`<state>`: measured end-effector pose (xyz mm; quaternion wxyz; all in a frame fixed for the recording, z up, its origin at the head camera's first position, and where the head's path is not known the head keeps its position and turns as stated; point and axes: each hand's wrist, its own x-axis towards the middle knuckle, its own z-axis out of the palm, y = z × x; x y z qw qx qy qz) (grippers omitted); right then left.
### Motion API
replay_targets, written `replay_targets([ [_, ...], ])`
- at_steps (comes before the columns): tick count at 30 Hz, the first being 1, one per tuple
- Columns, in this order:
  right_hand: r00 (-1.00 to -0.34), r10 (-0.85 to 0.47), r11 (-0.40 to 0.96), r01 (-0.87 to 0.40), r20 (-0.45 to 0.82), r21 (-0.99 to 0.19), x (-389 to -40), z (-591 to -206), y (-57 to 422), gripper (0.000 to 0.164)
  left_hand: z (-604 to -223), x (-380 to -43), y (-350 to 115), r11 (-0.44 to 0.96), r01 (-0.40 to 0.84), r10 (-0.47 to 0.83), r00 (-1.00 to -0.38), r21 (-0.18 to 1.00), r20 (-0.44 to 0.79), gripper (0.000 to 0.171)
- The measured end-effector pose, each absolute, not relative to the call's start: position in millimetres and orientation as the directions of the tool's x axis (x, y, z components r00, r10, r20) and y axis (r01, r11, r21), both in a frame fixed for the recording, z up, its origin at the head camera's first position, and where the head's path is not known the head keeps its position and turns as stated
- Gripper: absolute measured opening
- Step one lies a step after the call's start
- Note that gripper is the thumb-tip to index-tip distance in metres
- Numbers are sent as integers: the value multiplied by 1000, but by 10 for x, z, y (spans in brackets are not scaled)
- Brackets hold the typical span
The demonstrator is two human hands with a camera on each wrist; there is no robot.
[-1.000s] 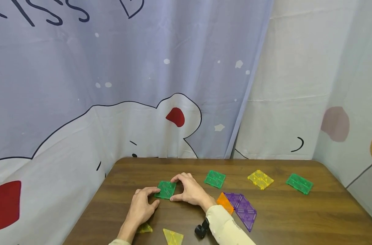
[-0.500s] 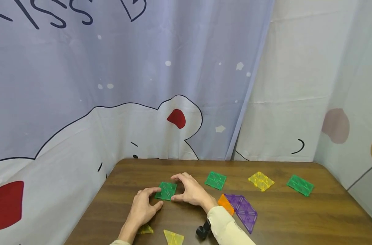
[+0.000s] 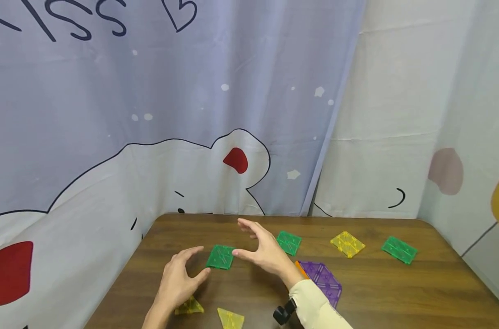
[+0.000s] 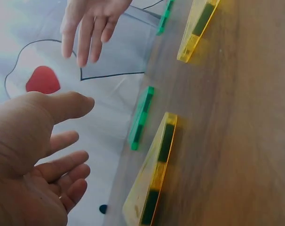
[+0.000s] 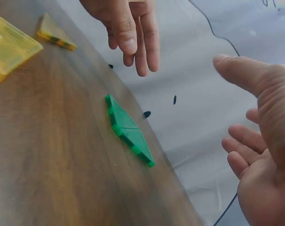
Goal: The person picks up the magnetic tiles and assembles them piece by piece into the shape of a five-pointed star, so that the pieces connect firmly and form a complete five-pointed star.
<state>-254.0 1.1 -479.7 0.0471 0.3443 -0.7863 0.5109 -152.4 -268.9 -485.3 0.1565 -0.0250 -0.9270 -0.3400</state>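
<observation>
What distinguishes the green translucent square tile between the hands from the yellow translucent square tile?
The green tile lies between left hand and right hand; the yellow tile, farther right. In head view, the yellow tile has a corner nearest, the green tile an edge. Both lie flat.

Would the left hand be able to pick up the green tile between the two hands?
Likely yes: the left hand is empty and close by, the green tile lies flat on the table, and nothing shows between them. The right hand hovers at its other side.
</observation>
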Motion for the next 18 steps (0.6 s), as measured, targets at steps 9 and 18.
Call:
replay_targets([
  [9, -716, -522, 190, -628, 464, -755, -2262, -4791, 233, 83, -4838, -1239, -2888, 799, 76, -84, -968, 596, 235, 65],
  [18, -646, -615, 123, -645, 452, -754, -1950, -4970, 378, 83, -4895, -1096, -3020, 800, 2, -96, -987, 600, 131, 75],
])
